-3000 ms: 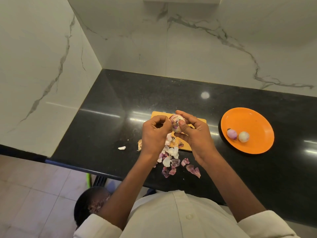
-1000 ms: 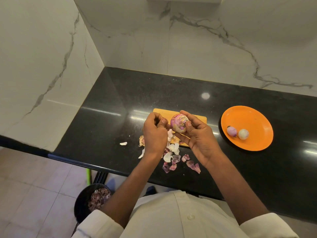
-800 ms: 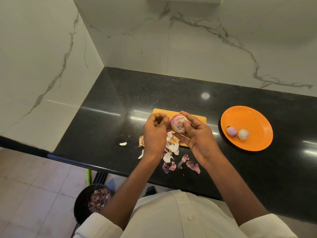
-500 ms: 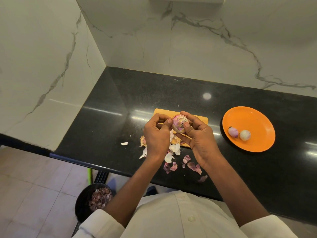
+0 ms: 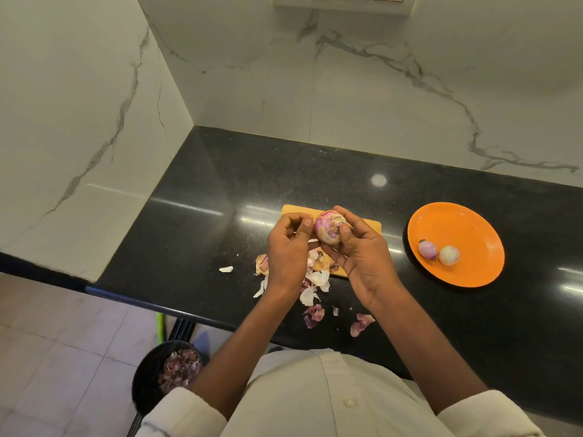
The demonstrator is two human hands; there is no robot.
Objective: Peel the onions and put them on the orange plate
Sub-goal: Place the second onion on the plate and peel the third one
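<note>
Observed partly peeled onion (image 5: 329, 227) held above cutting board (image 5: 372, 224), right hand (image 5: 362, 257) clamped around it, left hand (image 5: 288, 247) fingers pinched together against its side; two peeled onions (image 5: 438, 251) touching on orange plate (image 5: 467, 228), skins (image 5: 312, 291) scattered on counter (image 5: 220, 200).

Partly peeled pink onion (image 5: 329, 227) held above the counter, two peeled onions (image 5: 438, 251) touching on orange plate (image 5: 467, 228)

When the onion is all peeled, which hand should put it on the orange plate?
Probably the right hand. It already cups the half-peeled pinkish onion and is nearer the round orange plate on that side. The left hand only pinches at the skin.
</note>
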